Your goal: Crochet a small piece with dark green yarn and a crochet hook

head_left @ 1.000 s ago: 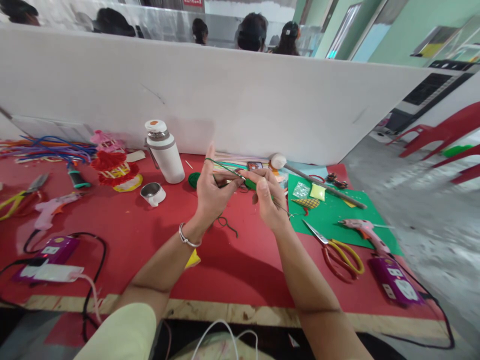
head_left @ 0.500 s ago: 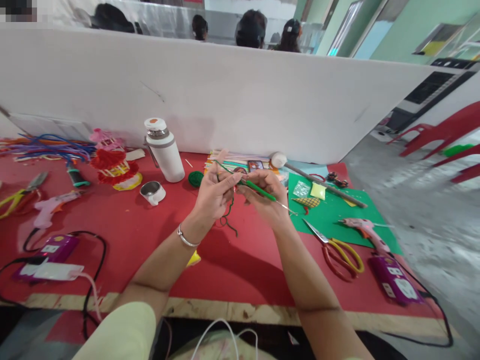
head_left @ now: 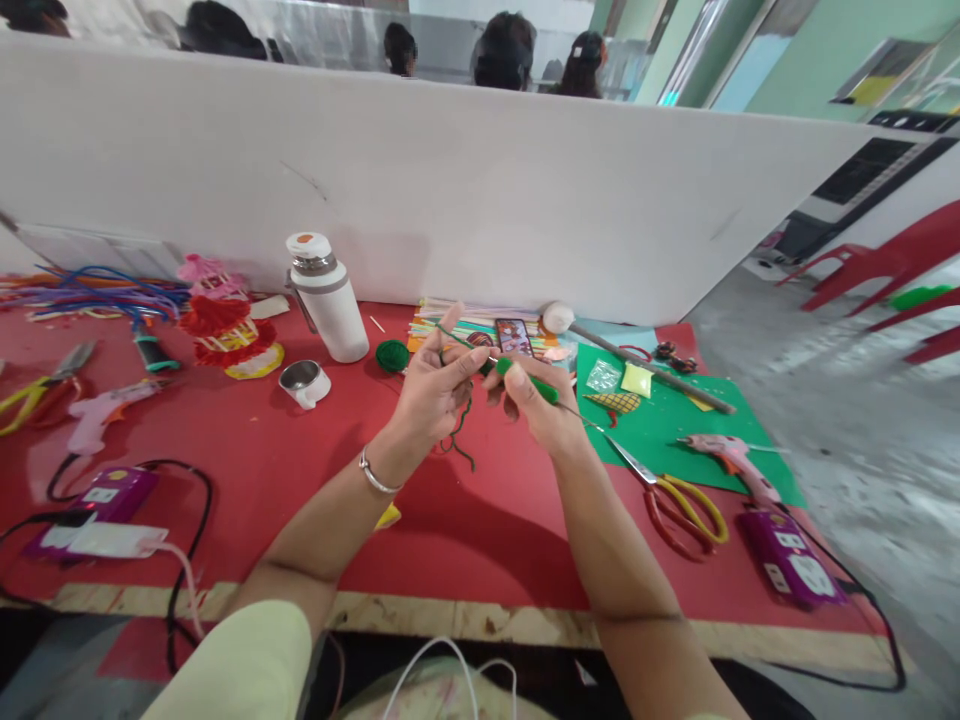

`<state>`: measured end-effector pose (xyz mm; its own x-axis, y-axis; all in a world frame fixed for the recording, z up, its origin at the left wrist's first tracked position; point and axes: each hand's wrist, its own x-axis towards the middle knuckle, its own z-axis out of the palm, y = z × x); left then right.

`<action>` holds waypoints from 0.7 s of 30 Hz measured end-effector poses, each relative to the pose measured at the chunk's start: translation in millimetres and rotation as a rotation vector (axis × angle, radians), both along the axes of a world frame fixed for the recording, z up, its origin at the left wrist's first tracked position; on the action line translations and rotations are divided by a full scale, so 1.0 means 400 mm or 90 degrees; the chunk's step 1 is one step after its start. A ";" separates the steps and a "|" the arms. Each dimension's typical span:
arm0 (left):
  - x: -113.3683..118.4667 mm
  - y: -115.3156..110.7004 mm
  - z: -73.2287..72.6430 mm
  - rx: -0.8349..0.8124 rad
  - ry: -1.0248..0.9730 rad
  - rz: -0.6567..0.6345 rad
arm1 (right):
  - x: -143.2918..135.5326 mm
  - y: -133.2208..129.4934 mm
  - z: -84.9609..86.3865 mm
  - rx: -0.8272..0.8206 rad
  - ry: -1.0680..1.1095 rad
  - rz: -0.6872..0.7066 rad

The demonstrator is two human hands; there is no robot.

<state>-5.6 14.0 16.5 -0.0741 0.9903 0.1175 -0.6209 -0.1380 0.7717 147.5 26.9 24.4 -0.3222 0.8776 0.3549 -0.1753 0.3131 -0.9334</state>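
Over the middle of the red table, my right hand [head_left: 546, 400] grips the green handle of a crochet hook [head_left: 544, 389], thumb on top. Its thin metal shaft sticks out past the hand toward the lower right. My left hand [head_left: 436, 388] faces it, thumb and fingers pinched together, with dark green yarn [head_left: 456, 336] running over the raised index finger. A loose tail of that yarn hangs below the fingers. The worked piece at the fingertips is mostly hidden. Just behind my left hand lies a green yarn ball [head_left: 392, 355].
A white thermos [head_left: 330, 305] and its steel-lined cup [head_left: 304, 382] stand to the left. Scissors [head_left: 675, 505] and a pink glue gun [head_left: 735, 465] lie right, near a purple power socket [head_left: 791, 560]. Behind my hands is a phone [head_left: 514, 337]; a white partition [head_left: 450, 190] closes the back.
My right hand has turned, bringing its thumb on top of the hook's handle, and the handle sits slightly farther right. The left hand has barely moved and keeps the yarn.
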 end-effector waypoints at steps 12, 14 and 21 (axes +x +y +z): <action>-0.006 -0.007 0.025 0.055 0.085 0.065 | -0.019 -0.002 -0.022 0.102 -0.002 -0.137; -0.009 -0.006 0.027 0.019 0.073 0.041 | -0.015 0.003 -0.024 0.125 -0.005 -0.140; -0.018 0.014 0.020 0.020 0.079 0.119 | 0.017 0.030 -0.027 0.088 -0.134 -0.078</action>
